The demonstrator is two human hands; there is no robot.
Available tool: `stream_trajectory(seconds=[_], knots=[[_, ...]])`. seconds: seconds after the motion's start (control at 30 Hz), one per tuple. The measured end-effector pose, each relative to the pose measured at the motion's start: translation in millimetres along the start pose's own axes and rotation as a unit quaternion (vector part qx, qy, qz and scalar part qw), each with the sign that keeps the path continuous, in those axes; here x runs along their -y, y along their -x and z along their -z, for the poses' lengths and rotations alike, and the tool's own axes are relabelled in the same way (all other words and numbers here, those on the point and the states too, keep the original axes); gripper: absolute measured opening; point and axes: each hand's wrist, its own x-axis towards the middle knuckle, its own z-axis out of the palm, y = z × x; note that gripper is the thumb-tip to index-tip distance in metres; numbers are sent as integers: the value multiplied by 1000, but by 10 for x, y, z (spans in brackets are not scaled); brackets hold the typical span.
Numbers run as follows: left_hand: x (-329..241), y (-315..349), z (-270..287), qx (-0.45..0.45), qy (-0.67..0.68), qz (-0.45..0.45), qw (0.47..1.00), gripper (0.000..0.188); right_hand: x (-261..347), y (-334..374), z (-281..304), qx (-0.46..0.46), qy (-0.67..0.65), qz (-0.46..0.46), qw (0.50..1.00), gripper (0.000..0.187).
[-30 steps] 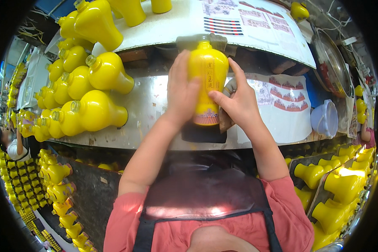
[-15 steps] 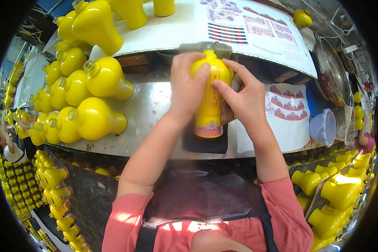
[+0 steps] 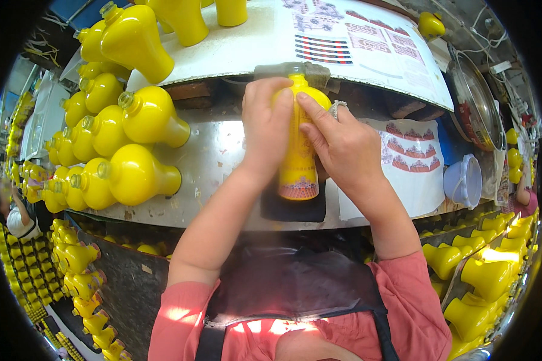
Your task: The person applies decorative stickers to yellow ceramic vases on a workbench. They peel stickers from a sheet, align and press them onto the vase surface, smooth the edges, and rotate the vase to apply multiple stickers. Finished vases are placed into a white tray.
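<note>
A yellow bottle point(image 3: 296, 171) lies on its side on a dark pad point(image 3: 312, 210), neck pointing away from me. Its glass neck rests on a grey-brown support point(image 3: 265, 70). A patterned band rings its base, and faint ornament runs down its front. My left hand point(image 3: 270, 117) is closed round the bottle's left shoulder, its thumb along the front. My right hand point(image 3: 343, 139) grips the right side, with index finger and thumb pressed on the front of the shoulder and the other fingers bent. A small greyish item shows by its knuckles; I cannot make out its kind.
Several yellow bottles point(image 3: 140, 174) lie stacked at the left. A white raised board point(image 3: 247, 45) carries printed sheets; another decal sheet point(image 3: 412, 180) lies right of my hands, beside a pale blue bucket point(image 3: 463, 182). Racks of yellow bottles point(image 3: 488, 277) flank me. A person point(image 3: 23, 216) is at far left.
My right hand has turned over the bottle's front. Its index finger moved from the right edge of the shoulder to the middle, near my left thumb. The left hand stays put.
</note>
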Motion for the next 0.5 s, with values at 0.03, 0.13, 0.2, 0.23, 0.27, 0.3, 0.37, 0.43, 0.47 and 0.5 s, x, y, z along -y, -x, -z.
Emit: stream_trajectory(seconds=[0.03, 0.13, 0.2, 0.23, 0.27, 0.3, 0.37, 0.43, 0.47, 0.5], knots=[[-6, -6, 2, 3, -4, -2, 1000, 28, -2, -1, 7, 12, 11, -2, 1000, 48], [-31, -33, 17, 18, -28, -5, 999, 28, -8, -13, 20, 42, 36, -13, 998, 50], [-46, -49, 33, 33, -59, -6, 998, 28, -12, -23, 26, 53, 44, -15, 997, 52], [-51, -59, 30, 33, -54, -3, 998, 28, -13, -27, 30, 56, 45, -14, 997, 54], [-53, -68, 25, 32, -49, 1, 998, 28, -15, -30, 34, 58, 46, -12, 997, 56], [-54, -73, 23, 31, -39, 1, 999, 28, -16, -34, 37, 61, 43, -15, 997, 56], [-52, -79, 19, 32, -41, 13, 999, 27, -19, -41, 45, 66, 36, -20, 997, 58], [-45, -81, 13, 29, -36, 18, 999, 27, -24, -48, 53, 101, 40, -39, 993, 56], [-44, -79, 10, 25, -34, 19, 999, 27, -26, -50, 57, 119, 42, -49, 991, 55], [-42, -81, 9, 23, -31, 20, 999, 26, -28, -54, 61, 120, 40, -50, 991, 55]])
